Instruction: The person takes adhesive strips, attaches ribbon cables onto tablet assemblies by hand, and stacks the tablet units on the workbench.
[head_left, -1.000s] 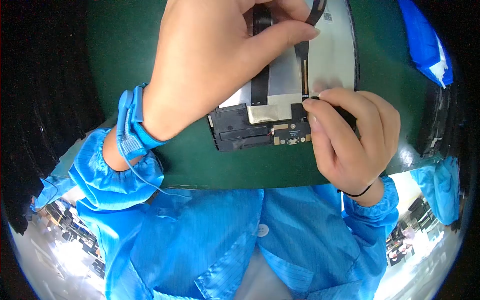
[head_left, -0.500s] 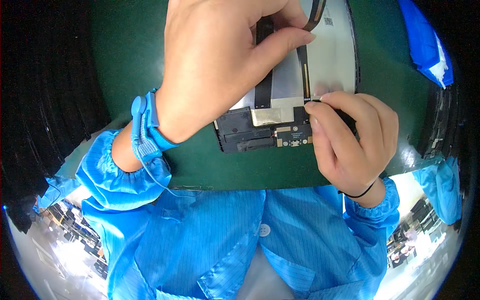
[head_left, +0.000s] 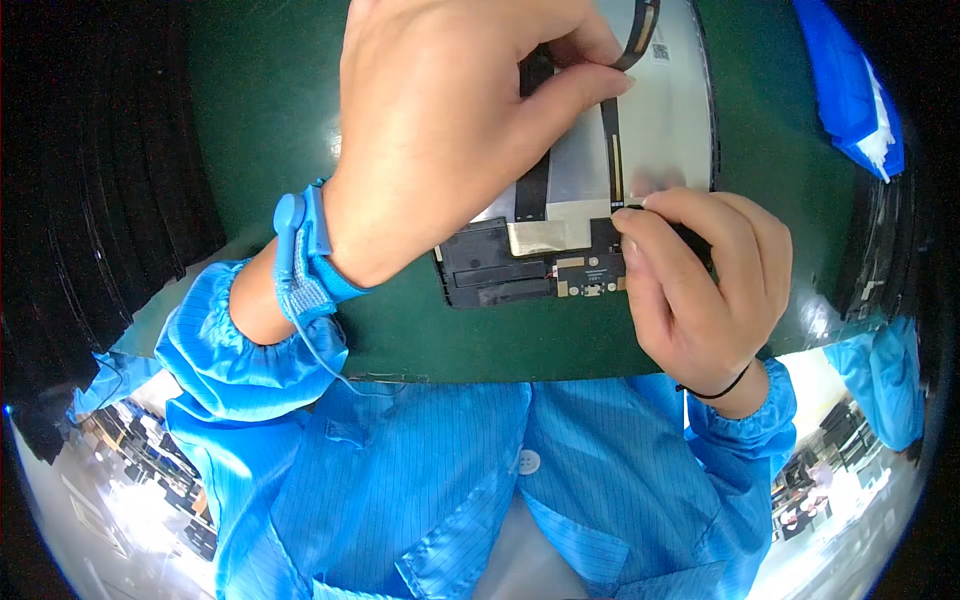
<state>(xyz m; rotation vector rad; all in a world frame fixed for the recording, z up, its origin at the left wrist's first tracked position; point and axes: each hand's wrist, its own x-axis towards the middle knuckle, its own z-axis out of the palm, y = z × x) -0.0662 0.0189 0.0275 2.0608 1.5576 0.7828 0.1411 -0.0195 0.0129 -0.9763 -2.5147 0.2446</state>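
Note:
An opened tablet or similar device lies with its silver inner panel [head_left: 680, 120] facing up. My left hand [head_left: 440, 140] reaches across it, thumb and finger pinched on the upper part of a thin black flex cable [head_left: 614, 150], which bends upward there. At the cable's lower end, the fingertips of my right hand [head_left: 715, 280] are closed on it beside a small circuit board [head_left: 592, 276]; the exact contact is partly hidden. A wider black ribbon [head_left: 533, 195] runs under my left hand to a gold-silver tape patch [head_left: 550, 235]. A black module [head_left: 495, 270] sits at the lower left.
The device rests on a green work mat [head_left: 480, 345]. A blue wrist strap [head_left: 305, 260] with a thin cord circles my left wrist. A blue bag or wrapper with white inside [head_left: 850, 90] lies at the upper right. Black folded material [head_left: 100, 200] hangs along the left.
My left hand and the device have shifted slightly right and down. My right hand stays almost in place, and both hands keep their hold on the cable.

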